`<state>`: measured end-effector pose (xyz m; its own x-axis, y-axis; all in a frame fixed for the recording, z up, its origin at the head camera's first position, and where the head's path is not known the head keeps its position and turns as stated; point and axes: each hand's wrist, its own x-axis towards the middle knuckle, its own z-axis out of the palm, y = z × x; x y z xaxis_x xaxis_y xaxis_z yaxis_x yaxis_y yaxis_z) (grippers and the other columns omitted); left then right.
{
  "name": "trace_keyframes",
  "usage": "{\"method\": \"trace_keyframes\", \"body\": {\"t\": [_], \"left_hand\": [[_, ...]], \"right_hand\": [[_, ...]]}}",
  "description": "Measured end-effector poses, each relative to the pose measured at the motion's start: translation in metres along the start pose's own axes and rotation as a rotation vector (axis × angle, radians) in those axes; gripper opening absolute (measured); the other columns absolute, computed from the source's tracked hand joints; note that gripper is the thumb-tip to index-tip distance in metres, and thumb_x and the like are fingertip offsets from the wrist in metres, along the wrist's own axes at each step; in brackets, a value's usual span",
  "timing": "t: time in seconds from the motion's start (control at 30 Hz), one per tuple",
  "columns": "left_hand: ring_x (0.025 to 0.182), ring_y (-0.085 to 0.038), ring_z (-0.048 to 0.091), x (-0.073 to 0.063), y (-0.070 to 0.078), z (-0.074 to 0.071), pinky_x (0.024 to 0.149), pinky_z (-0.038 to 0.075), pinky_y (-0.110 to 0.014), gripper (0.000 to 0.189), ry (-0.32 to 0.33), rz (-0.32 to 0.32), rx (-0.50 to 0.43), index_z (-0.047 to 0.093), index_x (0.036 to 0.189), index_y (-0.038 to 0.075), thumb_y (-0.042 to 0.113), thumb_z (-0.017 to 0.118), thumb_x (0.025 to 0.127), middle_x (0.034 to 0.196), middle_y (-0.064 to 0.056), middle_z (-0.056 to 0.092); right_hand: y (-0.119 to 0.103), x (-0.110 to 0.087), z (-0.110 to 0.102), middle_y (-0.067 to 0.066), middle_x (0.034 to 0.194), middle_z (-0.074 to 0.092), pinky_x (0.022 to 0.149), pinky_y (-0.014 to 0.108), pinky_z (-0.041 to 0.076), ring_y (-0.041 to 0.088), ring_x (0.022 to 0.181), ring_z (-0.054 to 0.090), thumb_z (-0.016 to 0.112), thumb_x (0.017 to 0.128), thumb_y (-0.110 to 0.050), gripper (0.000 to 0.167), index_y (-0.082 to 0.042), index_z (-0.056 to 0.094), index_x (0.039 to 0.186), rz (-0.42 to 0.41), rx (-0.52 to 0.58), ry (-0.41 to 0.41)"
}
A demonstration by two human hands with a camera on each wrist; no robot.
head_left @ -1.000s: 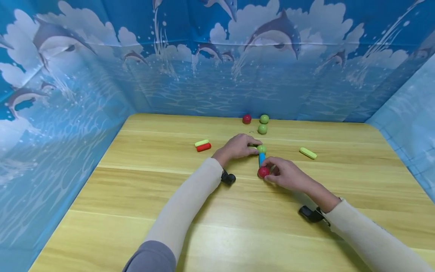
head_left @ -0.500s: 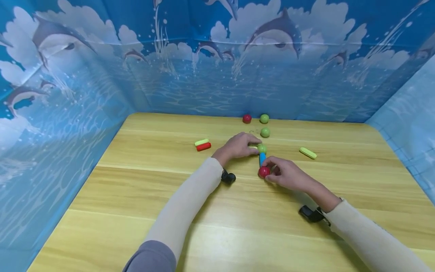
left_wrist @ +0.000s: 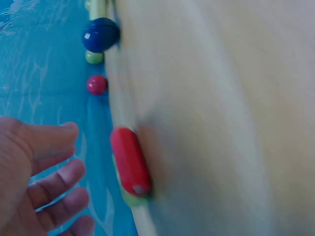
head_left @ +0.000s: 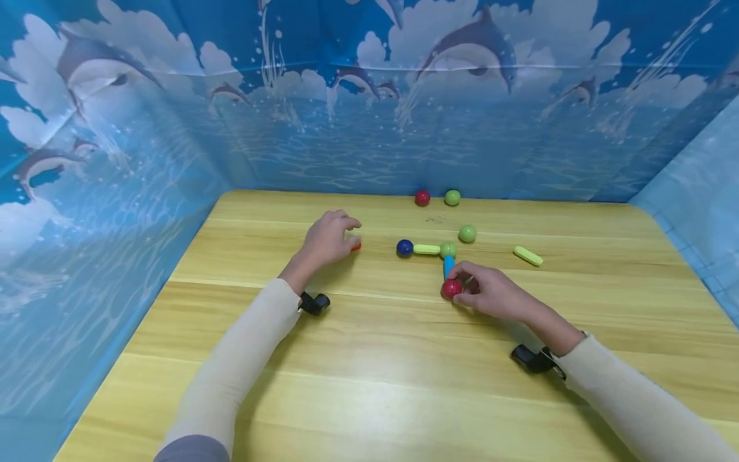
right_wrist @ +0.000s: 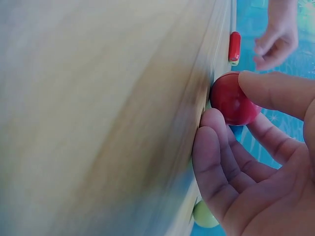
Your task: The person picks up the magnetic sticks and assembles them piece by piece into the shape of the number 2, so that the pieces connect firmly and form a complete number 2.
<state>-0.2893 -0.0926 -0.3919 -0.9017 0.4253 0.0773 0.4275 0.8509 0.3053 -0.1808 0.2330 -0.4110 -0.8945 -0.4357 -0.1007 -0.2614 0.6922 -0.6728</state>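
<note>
My right hand (head_left: 491, 292) pinches a red ball (head_left: 451, 289) between thumb and fingers on the table. From that ball a blue stick (head_left: 448, 267) runs to a green ball (head_left: 448, 249), which joins a yellow-green stick (head_left: 426, 249) ending in a dark blue ball (head_left: 405, 248). Over to the left, my left hand (head_left: 328, 240) hovers with parted, relaxed fingers by a red stick (left_wrist: 130, 161), apart from it in the left wrist view. Behind the red stick, another yellow-green stick (left_wrist: 133, 200) shows only in part.
A loose green ball (head_left: 467, 233) lies just right of the joined pieces. Another red ball (head_left: 423, 197) and a green ball (head_left: 453, 197) sit by the table's back edge. To the right lies a yellow-green stick (head_left: 528, 256). A dolphin-print curtain (head_left: 323, 147) stands behind.
My left hand has left the joined pieces and moved left to the red stick, uncovering the dark blue ball. The loose green ball has rolled right and nearer. My right hand keeps its pinch.
</note>
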Motion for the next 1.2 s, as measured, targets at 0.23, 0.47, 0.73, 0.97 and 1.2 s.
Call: {"method": "trace_keyframes", "body": {"t": [0.23, 0.47, 0.73, 0.97, 1.2], "left_hand": [[0.101, -0.025, 0.060, -0.015, -0.014, 0.003, 0.084, 0.053, -0.039, 0.033, -0.085, -0.061, 0.005, 0.067, 0.128, 0.014, 0.021, 0.063, 0.096, 0.120, -0.007, 0.063], [0.087, -0.021, 0.057, -0.011, -0.021, 0.008, 0.076, 0.049, -0.035, 0.039, -0.104, -0.122, -0.031, 0.063, 0.132, 0.009, 0.023, 0.065, 0.095, 0.107, -0.007, 0.066], [0.094, -0.023, 0.059, -0.014, -0.018, 0.009, 0.082, 0.052, -0.040, 0.038, -0.099, -0.127, -0.013, 0.064, 0.131, 0.013, 0.022, 0.068, 0.094, 0.109, -0.006, 0.065], [0.093, -0.022, 0.060, -0.017, -0.016, 0.009, 0.083, 0.051, -0.039, 0.023, -0.135, -0.068, -0.021, 0.068, 0.116, 0.014, 0.021, 0.068, 0.094, 0.109, -0.004, 0.067], [0.090, -0.021, 0.057, -0.023, -0.007, 0.010, 0.082, 0.049, -0.037, 0.020, -0.176, -0.016, -0.032, 0.071, 0.112, 0.014, 0.022, 0.068, 0.094, 0.104, -0.004, 0.065]], "right_hand": [[0.001, 0.000, -0.002, 0.012, 0.107, 0.066, 0.068, 0.025, 0.052, 0.017, 0.088, 0.063, 0.071, 0.090, -0.009, 0.031, -0.009, 0.058, 0.118, -0.007, -0.001, -0.010], [0.010, 0.001, -0.006, 0.008, 0.108, 0.067, 0.072, 0.026, 0.053, 0.018, 0.093, 0.062, 0.070, 0.092, -0.014, 0.031, -0.013, 0.058, 0.120, -0.036, 0.036, -0.064], [0.017, 0.001, -0.015, 0.009, 0.111, 0.065, 0.077, 0.026, 0.053, 0.018, 0.096, 0.061, 0.066, 0.094, -0.012, 0.031, -0.010, 0.059, 0.124, -0.088, 0.096, -0.121], [0.013, 0.003, -0.014, 0.010, 0.108, 0.066, 0.075, 0.025, 0.053, 0.017, 0.092, 0.061, 0.067, 0.094, -0.013, 0.029, -0.009, 0.060, 0.121, -0.082, 0.082, -0.101], [0.011, 0.004, -0.011, 0.008, 0.107, 0.065, 0.076, 0.026, 0.052, 0.018, 0.092, 0.060, 0.069, 0.093, -0.016, 0.026, -0.013, 0.060, 0.118, -0.033, 0.043, -0.082]]}}
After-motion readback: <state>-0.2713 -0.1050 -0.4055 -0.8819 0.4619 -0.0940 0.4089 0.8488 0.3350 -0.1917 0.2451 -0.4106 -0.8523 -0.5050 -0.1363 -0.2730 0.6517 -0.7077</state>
